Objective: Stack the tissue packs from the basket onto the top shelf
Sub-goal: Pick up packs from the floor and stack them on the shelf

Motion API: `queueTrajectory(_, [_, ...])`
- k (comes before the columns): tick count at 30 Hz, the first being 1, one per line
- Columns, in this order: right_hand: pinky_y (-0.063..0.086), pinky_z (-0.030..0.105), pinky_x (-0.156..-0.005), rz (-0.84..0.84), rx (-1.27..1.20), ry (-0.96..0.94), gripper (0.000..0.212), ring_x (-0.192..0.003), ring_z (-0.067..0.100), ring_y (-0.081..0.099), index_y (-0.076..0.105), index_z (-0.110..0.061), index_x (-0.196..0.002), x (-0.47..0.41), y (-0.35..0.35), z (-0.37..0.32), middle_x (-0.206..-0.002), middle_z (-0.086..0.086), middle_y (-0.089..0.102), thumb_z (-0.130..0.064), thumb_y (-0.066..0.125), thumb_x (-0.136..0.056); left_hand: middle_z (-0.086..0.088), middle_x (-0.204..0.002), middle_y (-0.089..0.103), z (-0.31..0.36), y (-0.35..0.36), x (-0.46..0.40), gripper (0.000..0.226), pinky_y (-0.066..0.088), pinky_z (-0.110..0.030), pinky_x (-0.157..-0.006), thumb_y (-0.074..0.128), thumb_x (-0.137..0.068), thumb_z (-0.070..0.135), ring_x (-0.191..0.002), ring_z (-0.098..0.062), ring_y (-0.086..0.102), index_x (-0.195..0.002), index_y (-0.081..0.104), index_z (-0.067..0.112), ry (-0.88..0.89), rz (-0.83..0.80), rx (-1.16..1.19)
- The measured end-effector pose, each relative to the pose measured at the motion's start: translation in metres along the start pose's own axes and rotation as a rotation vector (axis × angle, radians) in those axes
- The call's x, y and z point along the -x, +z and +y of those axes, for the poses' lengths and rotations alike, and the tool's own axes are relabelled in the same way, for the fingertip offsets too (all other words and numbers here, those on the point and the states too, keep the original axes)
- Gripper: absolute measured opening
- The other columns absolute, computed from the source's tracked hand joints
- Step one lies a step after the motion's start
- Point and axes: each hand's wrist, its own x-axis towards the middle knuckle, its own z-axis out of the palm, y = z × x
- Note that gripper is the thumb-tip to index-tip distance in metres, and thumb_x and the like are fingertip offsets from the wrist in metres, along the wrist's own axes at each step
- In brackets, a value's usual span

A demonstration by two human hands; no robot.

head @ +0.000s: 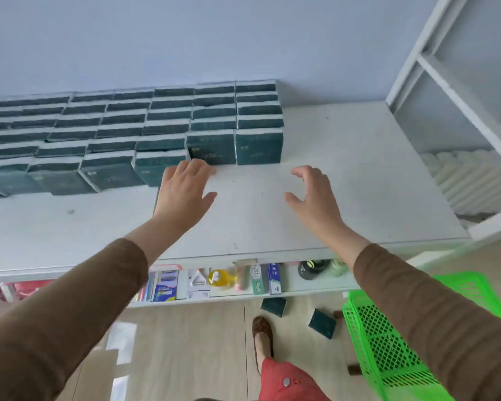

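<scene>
**Below the shelf and off to the side**

A lower white shelf (237, 298) holds a row of small goods: a blue-and-yellow boxed packet (165, 285), a white carded item with a triangular tool (198, 282), a yellow clear bottle (221, 279), a green-and-white box (257, 279) and a black round object (311, 269), perhaps a jar. At right stands a white open-framed rack (457, 91) with pale ribbed rolls (472, 180) inside. Pale wood-look flooring (191, 342) lies underneath, below a light blue wall (185, 39).
</scene>
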Motion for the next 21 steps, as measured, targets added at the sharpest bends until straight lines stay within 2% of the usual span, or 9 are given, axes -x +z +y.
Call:
queueTrajectory(4, [0.031,0.017,-0.091,0.095,-0.009,-0.062,0.034,-0.114,0.012,0.046,0.054,-0.019,-0.124,0.106,-0.01,0.005,-0.123,-0.007,0.055,-0.019,0.063,-0.091,0.004,-0.115,0.057,0.03,0.005,0.09,0.034,0.035,-0.041,-0.093,0.065,-0.085,0.031,-0.107,-0.024,0.051,-0.117,0.057,0.023,0.089,0.115,0.103])
queueTrajectory(7, [0.032,0.018,-0.087,0.144,-0.042,-0.006,0.028,-0.106,0.009,0.047,0.058,-0.018,-0.116,0.185,0.0,0.023,-0.114,-0.007,0.057,-0.017,0.066,-0.089,0.005,-0.111,0.057,0.055,0.029,0.164,0.029,0.035,-0.039,-0.088,0.062,-0.087,0.032,-0.103,-0.022,0.051,-0.115,0.057,0.025,0.092,0.088,0.183])
queueTrajectory(10, [0.041,0.027,-0.088,0.076,-0.123,0.196,0.027,-0.104,0.014,0.054,0.061,-0.014,-0.114,0.254,0.028,0.053,-0.114,-0.001,0.061,-0.012,0.068,-0.089,0.006,-0.11,0.058,0.078,0.068,0.237,0.031,0.037,-0.039,-0.086,0.066,-0.084,0.029,-0.103,-0.023,0.053,-0.113,0.058,0.026,0.024,-0.053,0.274])
queueTrajectory(15, [0.047,0.033,-0.091,-0.074,-0.191,0.616,0.025,-0.102,0.021,0.062,0.063,-0.01,-0.111,0.339,0.095,0.128,-0.114,0.006,0.066,-0.01,0.068,-0.086,0.005,-0.114,0.057,0.11,0.149,0.331,0.033,0.043,-0.039,-0.09,0.067,-0.084,0.028,-0.107,-0.023,0.052,-0.116,0.057,0.026,-0.096,-0.41,0.398])
queueTrajectory(17, [0.048,0.035,-0.092,-0.124,-0.21,0.767,0.023,-0.1,0.022,0.064,0.061,-0.013,-0.107,0.363,0.127,0.162,-0.115,0.007,0.067,-0.011,0.069,-0.086,0.005,-0.118,0.056,0.118,0.186,0.357,0.034,0.042,-0.037,-0.092,0.065,-0.086,0.028,-0.11,-0.021,0.051,-0.119,0.056,0.025,-0.126,-0.528,0.416])
queueTrajectory(19, [0.046,0.031,-0.084,-0.172,-0.219,0.887,0.024,-0.097,0.02,0.063,0.059,-0.017,-0.107,0.382,0.16,0.198,-0.115,0.005,0.066,-0.013,0.069,-0.086,0.004,-0.123,0.055,0.125,0.227,0.376,0.036,0.04,-0.036,-0.096,0.064,-0.089,0.028,-0.114,-0.021,0.048,-0.123,0.054,0.024,-0.155,-0.617,0.427])
queueTrajectory(21, [0.038,0.024,-0.08,-0.205,-0.226,0.982,0.027,-0.103,0.021,0.062,0.059,-0.015,-0.112,0.398,0.194,0.235,-0.113,0.002,0.064,-0.015,0.068,-0.087,0.003,-0.128,0.053,0.132,0.273,0.391,0.039,0.038,-0.036,-0.099,0.062,-0.09,0.028,-0.118,-0.021,0.046,-0.128,0.052,0.023,-0.17,-0.688,0.428])
